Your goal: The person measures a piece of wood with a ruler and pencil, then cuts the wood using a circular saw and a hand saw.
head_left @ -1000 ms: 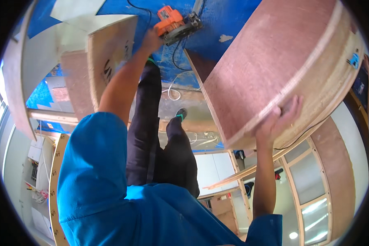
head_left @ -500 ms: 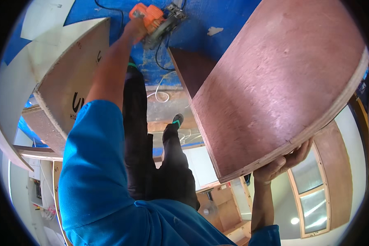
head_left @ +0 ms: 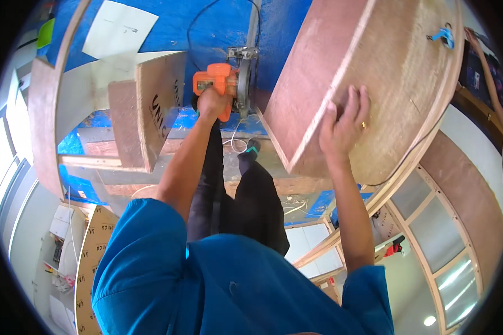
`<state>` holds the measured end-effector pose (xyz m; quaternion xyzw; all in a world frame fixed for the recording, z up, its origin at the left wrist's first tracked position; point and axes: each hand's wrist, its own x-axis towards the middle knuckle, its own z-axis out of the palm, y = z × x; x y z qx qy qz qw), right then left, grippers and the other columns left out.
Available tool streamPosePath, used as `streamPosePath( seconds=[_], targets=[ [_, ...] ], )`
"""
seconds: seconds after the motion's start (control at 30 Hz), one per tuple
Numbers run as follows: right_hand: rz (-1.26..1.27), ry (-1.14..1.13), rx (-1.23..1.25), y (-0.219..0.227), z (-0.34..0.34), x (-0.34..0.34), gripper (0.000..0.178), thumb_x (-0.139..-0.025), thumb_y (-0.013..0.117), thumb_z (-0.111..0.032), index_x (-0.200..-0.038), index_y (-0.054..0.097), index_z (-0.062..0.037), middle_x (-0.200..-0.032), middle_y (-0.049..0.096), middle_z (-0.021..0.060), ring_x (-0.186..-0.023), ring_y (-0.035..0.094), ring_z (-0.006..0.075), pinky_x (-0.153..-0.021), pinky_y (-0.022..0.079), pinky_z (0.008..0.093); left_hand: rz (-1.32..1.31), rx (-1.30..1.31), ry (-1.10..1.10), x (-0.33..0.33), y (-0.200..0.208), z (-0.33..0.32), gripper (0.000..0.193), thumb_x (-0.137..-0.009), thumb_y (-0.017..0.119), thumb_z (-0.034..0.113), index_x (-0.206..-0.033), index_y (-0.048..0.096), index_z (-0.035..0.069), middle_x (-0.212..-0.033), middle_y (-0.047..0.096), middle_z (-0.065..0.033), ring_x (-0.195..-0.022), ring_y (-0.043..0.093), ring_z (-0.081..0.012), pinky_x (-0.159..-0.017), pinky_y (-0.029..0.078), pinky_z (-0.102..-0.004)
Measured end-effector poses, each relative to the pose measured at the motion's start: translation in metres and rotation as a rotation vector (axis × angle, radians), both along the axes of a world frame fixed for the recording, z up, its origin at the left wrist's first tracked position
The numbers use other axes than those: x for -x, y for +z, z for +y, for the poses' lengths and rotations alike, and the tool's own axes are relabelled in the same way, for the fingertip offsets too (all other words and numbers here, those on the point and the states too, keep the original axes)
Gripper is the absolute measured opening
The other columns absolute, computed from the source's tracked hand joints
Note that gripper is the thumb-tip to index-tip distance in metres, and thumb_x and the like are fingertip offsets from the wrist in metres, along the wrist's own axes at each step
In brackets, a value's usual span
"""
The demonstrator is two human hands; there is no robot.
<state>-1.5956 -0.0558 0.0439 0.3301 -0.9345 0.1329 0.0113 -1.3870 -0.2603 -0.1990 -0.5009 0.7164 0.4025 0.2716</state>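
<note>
At the far left a tall curved plywood panel stands on edge, and low down beside it a pale board with dark printed lettering leans near white shelving. Above, a white paper sheet lies on the blue floor covering, with a small green tag near the upper left rim. Just right of the curved panel, a smaller plywood offcut stands upright, black lettering printed on its face.

The left hand is closed around the handle of an orange circular saw, which hangs over the floor between the offcut and the big board; its black cord loops away upward. Below the saw are the person's dark trousers and a shoe with a teal trim.

The right hand lies open, fingers spread, flat on a large reddish plywood board, tilted up on its edge. A small blue clip sits near the board's top right corner. At the right rim another person's arm shows.
</note>
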Motion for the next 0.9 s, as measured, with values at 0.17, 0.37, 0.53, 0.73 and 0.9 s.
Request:
streamPosePath(
  seconds=[0.17,0.37,0.53,0.73,0.9],
  targets=[
    [0.062,0.002,-0.019,0.003,-0.006,-0.004,0.064,-0.099,0.057,-0.047,-0.151,0.052,-0.0096,-0.162,0.038,0.0184,-0.15,0.034,0.0403,-0.113,0.024,0.0636,0.076,0.118,0.152,-0.082,0.128,0.021,0.054,-0.073,0.082,0.038,-0.109,0.073,-0.002,-0.104,0.075,-0.0275,-0.101,0.074,-0.0415,-0.087,0.057,-0.0482],
    [-0.001,0.005,0.013,0.014,0.008,0.002,0.067,-0.1,0.057,-0.051,-0.154,0.049,-0.011,-0.167,0.032,0.0162,-0.153,0.029,0.0383,-0.116,0.022,0.0662,0.324,0.064,0.436,-0.167,0.288,0.095,0.037,-0.076,0.078,0.019,-0.104,0.071,-0.004,-0.089,0.075,-0.0157,-0.084,0.074,-0.0269,-0.076,0.057,-0.0385],
    [-0.049,0.251,0.294,0.085,0.073,-0.012,0.055,-0.101,0.064,-0.045,-0.137,0.065,-0.0042,-0.155,0.052,0.0205,-0.147,0.042,0.0387,-0.119,0.033,0.0568,0.772,-0.082,0.881,-0.263,0.421,0.18,0.03,-0.079,0.069,0.001,-0.107,0.066,-0.009,-0.093,0.07,-0.0103,-0.082,0.07,-0.0174,-0.075,0.056,-0.0317],
    [-1.1,0.34,0.59,0.144,0.183,-0.177,0.032,-0.104,0.067,-0.032,-0.117,0.073,-0.0027,-0.105,0.074,0.0032,-0.097,0.068,0.0129,-0.089,0.054,0.0294,0.956,-0.028,1.119,-0.368,0.495,0.271,0.039,-0.079,0.065,0.0,-0.117,0.061,-0.008,-0.101,0.07,-0.0105,-0.087,0.07,-0.0177,-0.085,0.057,-0.0327],
    [-1.314,0.569,0.493,0.177,0.218,-0.288,0.027,-0.103,0.07,-0.029,-0.107,0.074,-0.0024,-0.092,0.072,0.0046,-0.082,0.066,0.0125,-0.076,0.053,0.0295,1.132,0.003,1.311,-0.396,0.522,0.326,0.037,-0.079,0.061,0.004,-0.115,0.061,-0.005,-0.103,0.069,-0.0109,-0.088,0.07,-0.0199,-0.084,0.058,-0.0333]
  ],
)
